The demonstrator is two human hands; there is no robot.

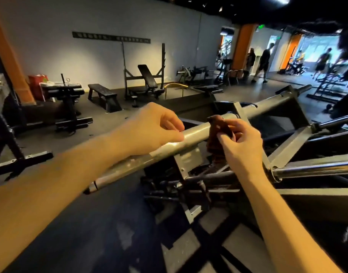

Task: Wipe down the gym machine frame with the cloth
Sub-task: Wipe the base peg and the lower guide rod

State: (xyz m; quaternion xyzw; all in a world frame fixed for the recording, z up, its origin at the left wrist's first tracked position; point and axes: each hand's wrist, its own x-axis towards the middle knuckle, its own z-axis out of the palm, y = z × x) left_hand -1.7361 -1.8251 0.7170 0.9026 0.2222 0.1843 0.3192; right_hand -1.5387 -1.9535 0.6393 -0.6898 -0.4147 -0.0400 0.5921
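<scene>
A silver tube (194,132) of the gym machine frame runs diagonally from lower left to upper right across the middle. A dark brown cloth (215,125) is draped over this tube and hangs down behind it. My right hand (241,142) pinches the cloth at the tube, fingers curled round the fabric. My left hand (155,127) sits just left of the cloth, above the tube, with its fingers curled and nothing visible in them. The left forearm lies across the tube's lower part.
Black frame members and a chrome bar (315,171) crowd the space below and right of the tube. Benches (103,93) and a rack (143,75) stand along the far wall. People (264,62) walk in the bright area at back right. Dark floor lies at lower left.
</scene>
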